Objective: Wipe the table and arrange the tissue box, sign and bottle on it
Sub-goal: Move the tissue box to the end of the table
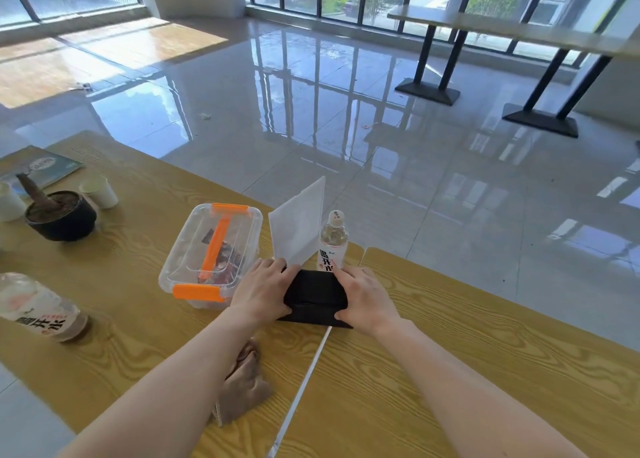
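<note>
A person's left hand [261, 289] and right hand [363, 296] clasp a black tissue box [313, 296] from either side on a wood-grain table [485, 336]; the fingers of both hands are curled around the box's ends, thumbs at its near edge, and the box sits flat across the seam where two tabletops meet; directly behind it a frosted white sign [299, 224] stands upright and tilted, its lower edge hidden by the left fingers and the box; a clear water bottle [333, 241] with a white cap and a red-and-black label stands just beside the sign on its right, near the table's far edge, its base hidden behind the box; to the left, just beside the left hand, sits a clear plastic storage box [211, 253] with orange latches and handle, dark items inside; a crumpled brown cloth [244, 385] lies on the table, partly under the left forearm; further left stand a second bottle [38, 308], a dark bowl-shaped pot [62, 218], a white paper cup [99, 191] and a book [43, 165]; beyond the table stretch a glossy tiled floor, tall windows and another table [512, 30] on black legs.
</note>
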Demonstrator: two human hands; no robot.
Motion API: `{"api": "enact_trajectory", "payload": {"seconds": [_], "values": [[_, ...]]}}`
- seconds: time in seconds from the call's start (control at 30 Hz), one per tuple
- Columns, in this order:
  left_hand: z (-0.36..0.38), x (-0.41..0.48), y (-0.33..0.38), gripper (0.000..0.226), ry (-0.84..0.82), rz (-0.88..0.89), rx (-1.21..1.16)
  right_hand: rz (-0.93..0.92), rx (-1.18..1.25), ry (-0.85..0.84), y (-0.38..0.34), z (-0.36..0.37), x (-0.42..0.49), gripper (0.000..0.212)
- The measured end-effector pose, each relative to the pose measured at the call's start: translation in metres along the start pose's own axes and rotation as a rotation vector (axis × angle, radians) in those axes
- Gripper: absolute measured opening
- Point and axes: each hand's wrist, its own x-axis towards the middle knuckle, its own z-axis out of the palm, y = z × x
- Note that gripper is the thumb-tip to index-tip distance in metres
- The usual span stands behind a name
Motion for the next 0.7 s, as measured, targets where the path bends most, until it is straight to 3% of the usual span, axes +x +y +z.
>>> {"api": "enact_trajectory", "payload": {"seconds": [0.2, 0.7], "values": [[-0.008, -0.020, 0.020, 0.080, 0.072, 0.077, -0.044, 0.002, -0.001, 0.058, 0.007, -0.018, -0.038, 0.086], [-0.054, -0.060, 0.109, 0.079, 0.137, 0.378, -0.067, 0.249, -0.048, 0.191, 0.001, -0.073, -0.180, 0.091]]}}
